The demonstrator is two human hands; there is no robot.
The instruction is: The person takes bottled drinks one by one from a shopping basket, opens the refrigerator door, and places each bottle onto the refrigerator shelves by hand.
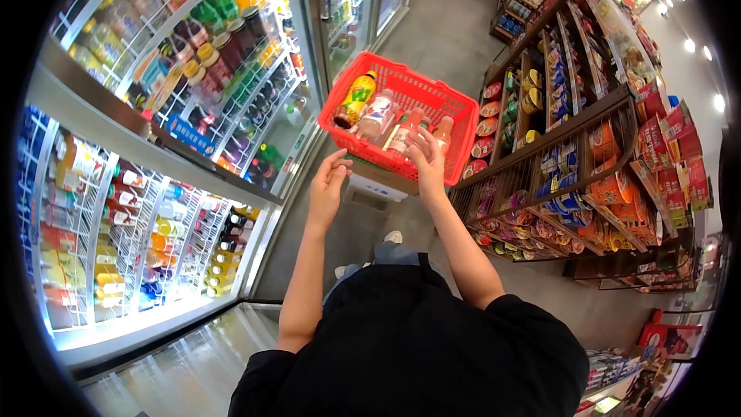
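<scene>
A red plastic basket sits in front of me on a cardboard box. Inside it lie several bottles: a yellow one with a green-and-red label, a clear one with a pale label, and pink drink bottles toward the right. My right hand is over the near right part of the basket, fingers spread, covering part of the pink bottles. Just outside the near left rim is my left hand, its fingers loosely bent and apart, with nothing in them.
On my left, a lit drinks cooler is full of bottles, and its glass door stands open beside the basket. Shelves of cup and bag noodles run along the right. Grey floor stretches between them.
</scene>
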